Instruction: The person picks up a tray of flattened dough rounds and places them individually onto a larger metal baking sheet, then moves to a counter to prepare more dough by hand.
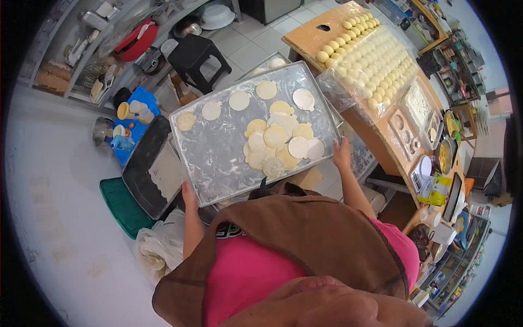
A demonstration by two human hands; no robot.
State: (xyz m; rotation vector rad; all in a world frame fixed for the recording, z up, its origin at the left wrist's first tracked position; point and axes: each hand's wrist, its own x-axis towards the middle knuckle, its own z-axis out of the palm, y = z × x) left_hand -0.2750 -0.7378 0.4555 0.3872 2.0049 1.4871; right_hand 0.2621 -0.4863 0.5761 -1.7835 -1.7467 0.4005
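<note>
A large rectangular metal tray (218, 147), dusted with flour, is held in front of my body by both hands. My left hand (188, 195) is closed on its near left edge. At the right edge, my right hand (342, 153) grips the rim, its thumb on top and its other fingers mostly hidden. Thin flat dough rounds (274, 137) overlap in a loose pile on the tray's right half. Several more, such as a pale dough round (239, 100), lie singly along the far side. Just beyond, partly covered by the held tray, is a second tray (284, 55) with dough rounds.
On the right, a wooden table (305, 34) bears rows of dough balls (339, 42), many under clear plastic (376, 65). A kitchen scale (422, 168) sits farther along it. Ahead stands a black stool (199, 59). A dark bin (143, 158) and green lid (124, 207) are at left.
</note>
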